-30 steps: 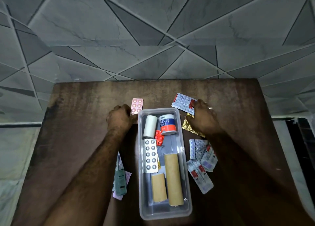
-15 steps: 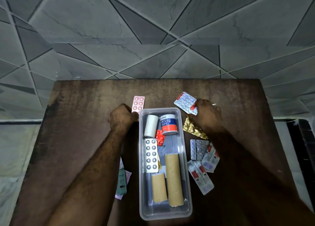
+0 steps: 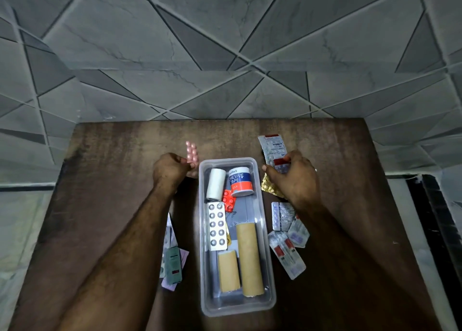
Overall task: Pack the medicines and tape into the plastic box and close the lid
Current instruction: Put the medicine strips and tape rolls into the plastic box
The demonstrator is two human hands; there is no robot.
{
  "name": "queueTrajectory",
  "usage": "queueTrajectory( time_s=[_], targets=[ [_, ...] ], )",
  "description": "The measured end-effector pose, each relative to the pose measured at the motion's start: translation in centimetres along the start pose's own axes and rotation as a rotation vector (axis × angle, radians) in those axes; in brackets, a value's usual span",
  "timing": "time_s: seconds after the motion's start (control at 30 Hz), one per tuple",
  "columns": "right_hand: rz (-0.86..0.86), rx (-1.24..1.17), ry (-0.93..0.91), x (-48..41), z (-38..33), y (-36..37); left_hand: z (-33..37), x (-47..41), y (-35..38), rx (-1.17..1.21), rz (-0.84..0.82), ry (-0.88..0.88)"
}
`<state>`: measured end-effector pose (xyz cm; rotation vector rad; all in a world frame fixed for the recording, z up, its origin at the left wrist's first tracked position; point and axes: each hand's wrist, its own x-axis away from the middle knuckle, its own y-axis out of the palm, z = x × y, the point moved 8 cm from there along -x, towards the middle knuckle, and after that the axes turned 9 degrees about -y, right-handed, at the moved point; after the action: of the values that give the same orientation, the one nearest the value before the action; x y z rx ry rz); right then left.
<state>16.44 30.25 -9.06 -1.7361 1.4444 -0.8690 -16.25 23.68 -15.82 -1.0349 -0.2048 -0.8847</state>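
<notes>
The clear plastic box (image 3: 265,230) stands open in the middle of the table. In it lie a white roll (image 3: 215,183), an adhesive tape tub (image 3: 240,180), a red blister strip (image 3: 228,200), a white pill strip (image 3: 217,226) and two tan rolls (image 3: 249,258). My left hand (image 3: 170,172) pinches a pink pill strip (image 3: 192,152) lifted upright beside the box's far left corner. Just right of the box, my right hand (image 3: 295,178) holds a silver and red blister strip (image 3: 273,149) raised off the table. A gold foil strip (image 3: 268,188) lies partly under that hand.
Several silver blister strips (image 3: 287,238) lie on the brown table (image 3: 112,193) right of the box. A green packet with more strips (image 3: 172,263) sits to its left, partly under my forearm. A grey tiled floor surrounds the table. No lid shows.
Both hands have lifted their strips: the pink one tipped up on edge at the left, the silver and red one rose and turned upright at the right.
</notes>
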Motion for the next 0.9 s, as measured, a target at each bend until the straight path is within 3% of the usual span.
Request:
queueTrajectory(
  time_s=[0.17, 0.3, 0.47, 0.63, 0.9],
  targets=[
    [-0.034, -0.063, -0.027, 3.6, -3.0, -0.4, -1.5, 3.1, -3.8, 0.346, -0.017, 0.017],
    [-0.104, -0.005, -0.092, 6.9, -5.9, 0.7, -1.6, 9.2, -3.7, 0.435, -0.151, 0.053],
    [-0.219, 0.142, -0.126, 10.4, -8.3, 2.9, -3.4, 13.6, 0.5, 0.214, -0.24, 0.071],
    [-0.257, 0.244, -0.141, 11.9, -8.6, 3.8, -3.1, 15.9, 1.1, -0.066, -0.088, 0.15],
    [-0.33, 0.292, -0.16, 12.6, -8.8, 5.3, -2.5, 17.3, 1.4, -0.215, -0.008, 0.228]
  ],
)
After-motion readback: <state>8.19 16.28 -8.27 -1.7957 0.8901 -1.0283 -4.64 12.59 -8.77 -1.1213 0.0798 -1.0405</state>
